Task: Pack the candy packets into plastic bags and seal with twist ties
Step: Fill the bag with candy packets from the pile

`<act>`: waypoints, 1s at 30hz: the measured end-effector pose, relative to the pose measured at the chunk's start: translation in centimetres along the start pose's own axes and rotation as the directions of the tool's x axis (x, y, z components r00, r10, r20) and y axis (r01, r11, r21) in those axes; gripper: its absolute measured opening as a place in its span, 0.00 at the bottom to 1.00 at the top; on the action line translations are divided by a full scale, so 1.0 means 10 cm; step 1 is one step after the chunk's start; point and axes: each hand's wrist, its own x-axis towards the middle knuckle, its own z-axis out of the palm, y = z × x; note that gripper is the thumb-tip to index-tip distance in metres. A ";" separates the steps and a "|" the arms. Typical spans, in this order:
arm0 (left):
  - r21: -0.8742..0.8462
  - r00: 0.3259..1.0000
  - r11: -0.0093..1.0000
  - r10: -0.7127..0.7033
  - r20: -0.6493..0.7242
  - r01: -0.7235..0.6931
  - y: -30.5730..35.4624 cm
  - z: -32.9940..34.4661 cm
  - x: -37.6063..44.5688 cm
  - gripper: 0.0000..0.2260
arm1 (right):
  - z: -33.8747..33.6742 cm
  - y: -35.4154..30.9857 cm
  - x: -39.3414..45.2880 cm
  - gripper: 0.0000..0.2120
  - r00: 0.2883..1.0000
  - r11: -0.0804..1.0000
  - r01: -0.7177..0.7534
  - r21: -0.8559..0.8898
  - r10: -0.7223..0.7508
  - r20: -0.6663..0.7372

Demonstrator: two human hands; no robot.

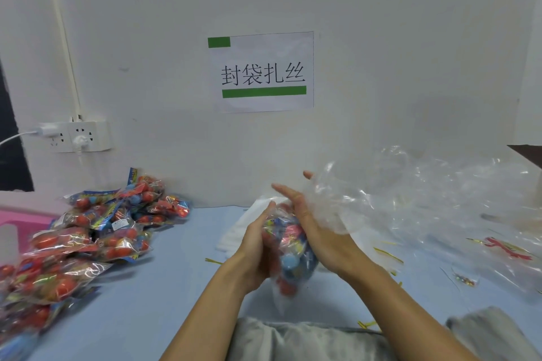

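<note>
A clear plastic bag (289, 255) filled with red and blue candy packets sits upright between my palms above the blue table (164, 281). My left hand (258, 246) presses its left side, fingers fairly straight and pointing up. My right hand (305, 223) presses its right side with straight fingers; whether the thumb hooks the bag is hidden. The bag's loose top (331, 196) billows up to the right behind my right hand. A heap of candy packets (88, 231) lies at the left. Yellow twist ties (387, 253) are scattered on the table at the right.
A pile of empty clear plastic bags (440, 202) covers the right side of the table. A flat stack of white bags (237, 231) lies behind my hands. A pink container (17, 220) stands at far left. A wall socket (76, 136) and a paper sign (262, 72) hang behind.
</note>
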 end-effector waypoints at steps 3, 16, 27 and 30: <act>0.012 0.992 0.993 -0.117 0.053 0.116 -0.04 -0.01 -0.04 0.24 | 0.00 0.07 0.02 0.16 0.997 0.998 -0.055 0.010 0.055 -0.059; 0.478 0.953 0.826 0.240 0.183 -0.299 -0.22 0.06 0.01 0.44 | -0.29 0.38 0.24 0.15 0.613 0.619 -0.264 0.740 0.700 -0.366; 0.274 0.963 0.925 0.235 0.130 -0.263 -0.10 0.01 -0.06 0.26 | -0.32 0.30 0.21 0.22 0.818 0.885 -0.434 0.168 0.465 -0.338; 0.162 0.995 0.982 0.087 0.057 -0.096 -0.08 -0.01 -0.03 0.28 | -0.28 0.26 0.16 0.23 0.893 0.924 -0.382 0.029 0.378 -0.246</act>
